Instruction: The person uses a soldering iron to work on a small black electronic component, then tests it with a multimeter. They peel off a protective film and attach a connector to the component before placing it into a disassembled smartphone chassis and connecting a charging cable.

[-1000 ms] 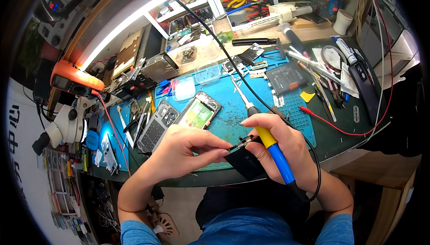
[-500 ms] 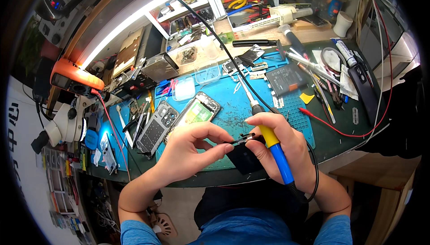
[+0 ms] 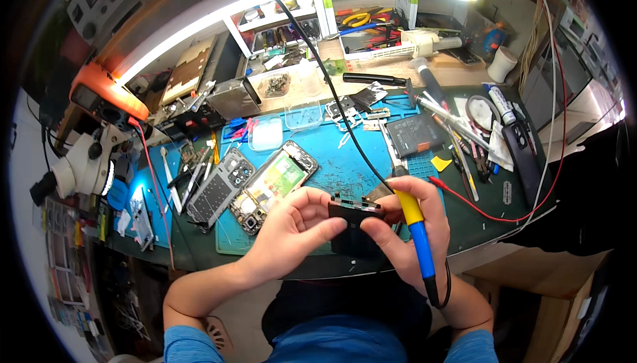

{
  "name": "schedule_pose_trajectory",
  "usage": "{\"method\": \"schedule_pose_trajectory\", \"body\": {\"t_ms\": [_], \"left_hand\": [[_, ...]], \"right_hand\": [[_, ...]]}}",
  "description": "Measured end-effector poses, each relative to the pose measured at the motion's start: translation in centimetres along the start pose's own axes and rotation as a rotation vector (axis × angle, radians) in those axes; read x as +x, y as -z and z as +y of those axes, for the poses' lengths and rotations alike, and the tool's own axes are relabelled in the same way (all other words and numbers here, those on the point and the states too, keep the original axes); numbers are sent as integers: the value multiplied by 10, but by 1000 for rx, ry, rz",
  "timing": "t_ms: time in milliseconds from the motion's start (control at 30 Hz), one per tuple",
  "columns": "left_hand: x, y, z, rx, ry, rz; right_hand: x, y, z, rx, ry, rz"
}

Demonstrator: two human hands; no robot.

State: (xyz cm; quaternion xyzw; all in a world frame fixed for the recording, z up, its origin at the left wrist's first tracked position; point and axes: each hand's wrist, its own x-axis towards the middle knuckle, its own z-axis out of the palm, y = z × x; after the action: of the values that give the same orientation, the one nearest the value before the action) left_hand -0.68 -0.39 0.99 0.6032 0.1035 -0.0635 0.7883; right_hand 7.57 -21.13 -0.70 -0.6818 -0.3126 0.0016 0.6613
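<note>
Between my hands is a black flat phone battery [image 3: 348, 230], with a narrow circuit strip [image 3: 355, 202] along its upper edge. My left hand [image 3: 288, 233] grips its left side, thumb on the face. The thumb of my right hand [image 3: 428, 223] presses the right side. That same hand also keeps a soldering iron [image 3: 416, 223] with a yellow and blue handle in the crook of thumb and forefinger, its tip end pointing away over the mat. Behind my left hand lie an opened phone [image 3: 292, 170] and a grey phone cover frame [image 3: 225, 184].
A blue mat [image 3: 338, 177] covers the bench middle. Another black battery [image 3: 415, 134] lies beyond my right hand, near a red probe lead [image 3: 478, 210] and pens and tweezers. The iron's black cable [image 3: 325, 74] crosses overhead. An orange multimeter [image 3: 109, 97] and microscope [image 3: 79, 164] stand left.
The battery has tilted so its face shows more, and my left thumb has moved from the circuit strip onto that face. The iron stays in my right hand. The whole view has shifted slightly.
</note>
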Motion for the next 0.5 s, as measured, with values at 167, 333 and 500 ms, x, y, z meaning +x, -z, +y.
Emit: {"method": "schedule_pose_trajectory", "body": {"t_ms": [167, 333, 500], "left_hand": [[21, 6, 3, 520, -196, 10], [31, -6, -5, 1036, -447, -33], [27, -7, -12, 1224, -643, -55]], "right_hand": [[-9, 36, 13, -160, 207, 98], [5, 64, 33, -340, 442, 26], [15, 84, 36, -331, 377, 60]]}}
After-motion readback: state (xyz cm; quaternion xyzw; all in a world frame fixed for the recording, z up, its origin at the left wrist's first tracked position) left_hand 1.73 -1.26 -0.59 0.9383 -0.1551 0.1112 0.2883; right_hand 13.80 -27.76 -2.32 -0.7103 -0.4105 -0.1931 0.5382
